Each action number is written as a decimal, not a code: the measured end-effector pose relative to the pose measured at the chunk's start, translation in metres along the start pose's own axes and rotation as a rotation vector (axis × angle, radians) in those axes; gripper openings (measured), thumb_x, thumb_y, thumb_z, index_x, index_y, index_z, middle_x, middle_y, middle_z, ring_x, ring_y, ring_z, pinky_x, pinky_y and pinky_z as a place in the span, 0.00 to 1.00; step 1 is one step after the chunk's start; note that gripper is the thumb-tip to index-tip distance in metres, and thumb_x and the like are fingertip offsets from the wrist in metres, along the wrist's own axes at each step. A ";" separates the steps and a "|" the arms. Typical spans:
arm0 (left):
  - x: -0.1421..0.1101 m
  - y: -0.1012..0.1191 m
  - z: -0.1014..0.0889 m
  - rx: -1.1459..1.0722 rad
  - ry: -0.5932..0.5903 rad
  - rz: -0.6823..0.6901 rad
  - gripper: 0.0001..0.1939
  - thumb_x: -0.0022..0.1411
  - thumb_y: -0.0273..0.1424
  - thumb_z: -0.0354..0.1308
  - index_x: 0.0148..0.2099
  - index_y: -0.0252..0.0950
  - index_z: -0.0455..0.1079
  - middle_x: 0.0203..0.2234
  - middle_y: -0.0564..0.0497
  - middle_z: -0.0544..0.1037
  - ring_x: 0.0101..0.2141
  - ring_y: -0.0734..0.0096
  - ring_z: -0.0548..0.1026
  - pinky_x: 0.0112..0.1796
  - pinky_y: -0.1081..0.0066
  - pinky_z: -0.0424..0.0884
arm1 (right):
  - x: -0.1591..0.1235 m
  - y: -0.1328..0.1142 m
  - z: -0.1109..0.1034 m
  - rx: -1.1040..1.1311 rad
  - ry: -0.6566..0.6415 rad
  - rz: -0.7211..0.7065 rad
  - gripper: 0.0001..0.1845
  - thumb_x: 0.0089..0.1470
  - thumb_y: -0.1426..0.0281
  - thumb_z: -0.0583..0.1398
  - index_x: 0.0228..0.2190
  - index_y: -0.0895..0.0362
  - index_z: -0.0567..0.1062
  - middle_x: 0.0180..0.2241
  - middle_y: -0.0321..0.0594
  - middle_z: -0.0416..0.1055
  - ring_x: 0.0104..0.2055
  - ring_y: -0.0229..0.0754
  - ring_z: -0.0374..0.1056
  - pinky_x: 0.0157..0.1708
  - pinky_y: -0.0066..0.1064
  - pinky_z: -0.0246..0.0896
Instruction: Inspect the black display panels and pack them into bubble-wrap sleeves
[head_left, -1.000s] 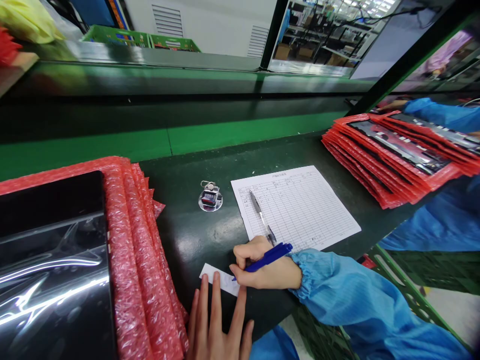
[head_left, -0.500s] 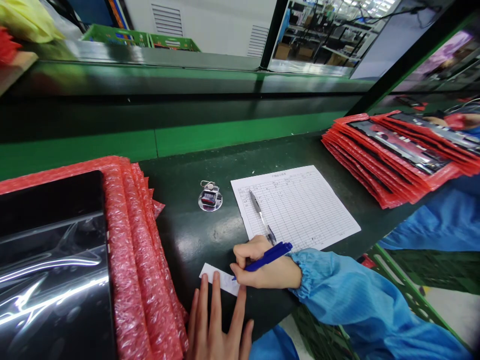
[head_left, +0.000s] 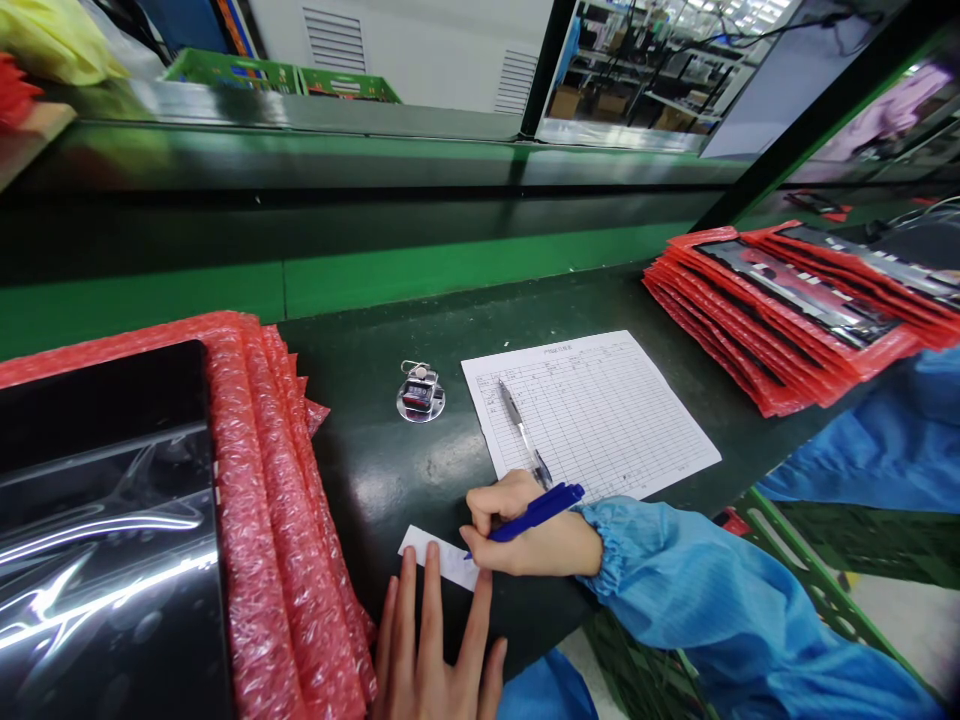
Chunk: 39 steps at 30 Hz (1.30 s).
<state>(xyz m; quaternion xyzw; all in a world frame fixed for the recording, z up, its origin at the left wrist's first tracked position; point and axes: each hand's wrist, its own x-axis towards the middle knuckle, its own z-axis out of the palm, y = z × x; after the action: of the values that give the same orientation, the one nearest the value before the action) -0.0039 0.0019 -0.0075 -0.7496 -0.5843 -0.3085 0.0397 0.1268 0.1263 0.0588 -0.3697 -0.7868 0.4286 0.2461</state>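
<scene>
A blue pen is gripped in my right hand, its tip down on a small white paper slip. Fingers spread, my left hand lies flat with its fingertips on the slip's lower edge. Just beyond my right hand, a printed form sheet rests on the dark table, and a clear-barrelled pen lies across it. To the left of the sheet sits a metal tally counter. Any writing on the slip is too small to read.
At left, a black glossy panel lies on stacked red bubble-wrap sleeves. Another stack of red sleeves with panels stands at right, beside a co-worker's blue sleeve. Green crates sit behind the ledge.
My hands, the pen and the slip look almost unmoved. At the far right, the co-worker's hand has left the panel stack, and a dark rounded shape shows there now.
</scene>
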 end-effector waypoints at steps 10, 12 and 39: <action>-0.003 -0.002 0.001 0.024 -0.011 0.021 0.29 0.58 0.43 0.54 0.61 0.45 0.60 0.66 0.40 0.47 0.62 0.48 0.51 0.59 0.58 0.49 | 0.000 0.000 0.000 0.009 0.002 -0.002 0.17 0.45 0.74 0.57 0.15 0.55 0.53 0.13 0.24 0.50 0.14 0.27 0.46 0.15 0.20 0.42; -0.003 -0.002 0.001 0.025 -0.008 0.025 0.30 0.58 0.43 0.54 0.61 0.45 0.59 0.66 0.39 0.47 0.62 0.48 0.51 0.59 0.58 0.49 | 0.000 -0.001 0.000 0.011 0.003 -0.001 0.17 0.45 0.74 0.57 0.15 0.55 0.53 0.13 0.24 0.50 0.14 0.27 0.46 0.15 0.20 0.42; -0.002 -0.002 0.000 0.032 -0.011 0.032 0.29 0.58 0.44 0.53 0.61 0.45 0.59 0.65 0.39 0.48 0.61 0.47 0.52 0.58 0.58 0.50 | 0.001 -0.005 -0.004 0.014 0.005 0.022 0.18 0.46 0.74 0.56 0.15 0.55 0.52 0.13 0.26 0.51 0.14 0.28 0.47 0.14 0.20 0.41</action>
<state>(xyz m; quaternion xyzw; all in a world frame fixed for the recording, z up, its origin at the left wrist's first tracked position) -0.0062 0.0013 -0.0094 -0.7598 -0.5772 -0.2944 0.0534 0.1269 0.1269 0.0649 -0.3775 -0.7792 0.4358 0.2458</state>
